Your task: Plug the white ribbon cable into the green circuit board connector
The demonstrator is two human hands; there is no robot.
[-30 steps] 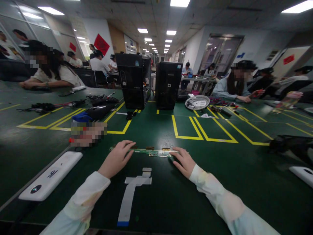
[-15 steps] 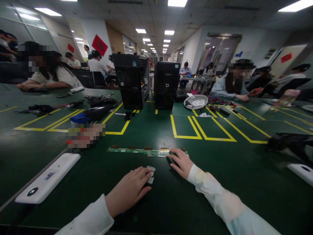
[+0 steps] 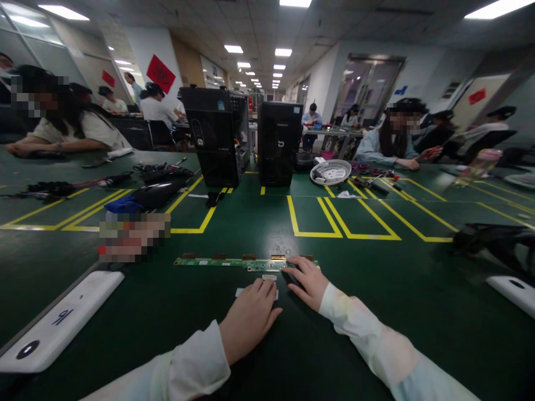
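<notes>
A long, thin green circuit board lies crosswise on the table, with brown and gold tabs along its far edge. My right hand rests on the board's right part, fingers spread and thumb apart, covering some of it. Just in front of the board, my left hand lies palm down over a small whitish piece. Its fingers are slightly bent on top and the thumb sticks out to the side. Most of that piece is hidden under the fingers.
Two black computer towers stand at the back. A white power bank-like device lies left, a similar one right. A white basket, cables and a black bag are around. Other people sit at both sides.
My left hand has moved right and slightly forward, and the whitish piece beneath it has shifted and turned. My right hand stays on the board. The view has turned slightly.
</notes>
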